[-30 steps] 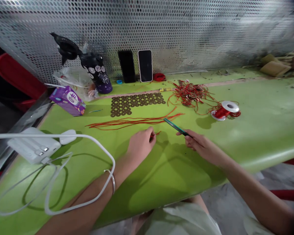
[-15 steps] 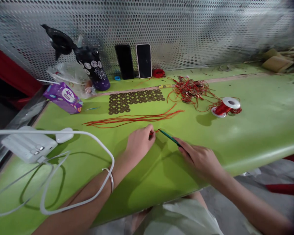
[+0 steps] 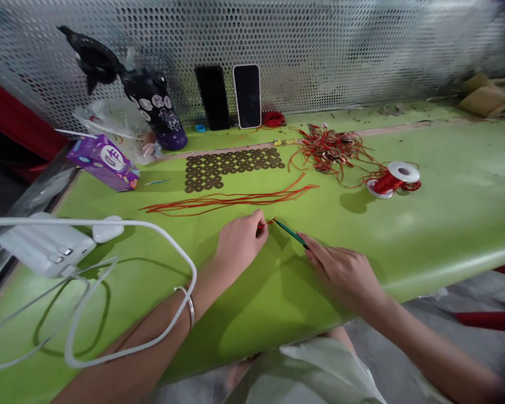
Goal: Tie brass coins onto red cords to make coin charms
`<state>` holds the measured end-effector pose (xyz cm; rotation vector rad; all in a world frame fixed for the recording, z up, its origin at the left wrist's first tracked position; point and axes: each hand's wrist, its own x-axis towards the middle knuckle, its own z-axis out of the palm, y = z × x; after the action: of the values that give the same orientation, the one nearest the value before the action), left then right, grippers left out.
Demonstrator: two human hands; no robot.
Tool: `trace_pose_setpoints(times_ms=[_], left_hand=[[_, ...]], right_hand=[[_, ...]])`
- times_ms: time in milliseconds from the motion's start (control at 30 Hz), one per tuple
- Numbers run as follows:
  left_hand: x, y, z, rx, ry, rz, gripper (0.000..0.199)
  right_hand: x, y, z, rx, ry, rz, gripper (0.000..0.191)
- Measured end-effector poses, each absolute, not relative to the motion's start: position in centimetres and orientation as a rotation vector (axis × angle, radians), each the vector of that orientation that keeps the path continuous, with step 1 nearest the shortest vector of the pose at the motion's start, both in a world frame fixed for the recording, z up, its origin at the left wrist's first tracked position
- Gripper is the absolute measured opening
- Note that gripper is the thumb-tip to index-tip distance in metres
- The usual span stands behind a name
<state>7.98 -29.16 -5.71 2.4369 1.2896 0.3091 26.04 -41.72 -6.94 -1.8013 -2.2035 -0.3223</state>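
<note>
My left hand [image 3: 240, 238] is closed in a pinch on a short red cord [image 3: 270, 222], whose end pokes out to the right of my fingertips. My right hand [image 3: 340, 266] grips slim dark green tweezers [image 3: 292, 234], their tip at the end of that cord. Just beyond my hands, a loose bundle of red cords [image 3: 231, 199] lies lengthwise on the green table [image 3: 446, 213]. Behind it, round brown coins with holes [image 3: 235, 163] are laid out in rows. What my left fingers cover of the cord is hidden.
A red thread spool [image 3: 389, 180] and a tangled heap of corded coins [image 3: 332, 147] are at the right. Two phones [image 3: 248, 96] lean on the perforated metal panel. At left are a black bottle [image 3: 155, 106], purple carton [image 3: 105, 161] and white power bank [image 3: 46, 247]; its cable [image 3: 168, 238] crosses my left forearm.
The view has shifted slightly. Both hands keep nearly the same pose, with the tweezers' tip still at the red cord's end.
</note>
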Motion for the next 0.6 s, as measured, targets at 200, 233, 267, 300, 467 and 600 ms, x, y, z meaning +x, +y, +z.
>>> trace_pose_setpoints(times_ms=[200,233,267,300,467,600], left_hand=[[8.0,-29.22,-5.5,2.429,1.285,0.295,0.007],[8.01,-29.23,-5.46,2.425,1.284,0.294,0.007],[8.02,-29.23,-5.43,2.421,1.282,0.295,0.006],[8.03,-29.24,-5.42,2.418,1.281,0.297,0.006],[8.05,-29.24,-5.45,2.426,1.281,0.301,0.006],[8.07,-29.16,-5.32,2.418,1.272,0.294,0.008]], right_hand=[[26.02,-41.68,-6.94,-1.802,-2.203,-0.328,0.032],[26.02,-41.68,-6.95,-1.799,-2.206,-0.332,0.031],[26.02,-41.68,-6.96,-1.799,-2.211,-0.339,0.031],[26.02,-41.69,-6.98,-1.799,-2.217,-0.353,0.031],[26.0,-41.73,-6.92,-1.857,-2.266,-0.408,0.031],[25.98,-41.8,-6.81,-1.876,-2.28,-0.414,0.03]])
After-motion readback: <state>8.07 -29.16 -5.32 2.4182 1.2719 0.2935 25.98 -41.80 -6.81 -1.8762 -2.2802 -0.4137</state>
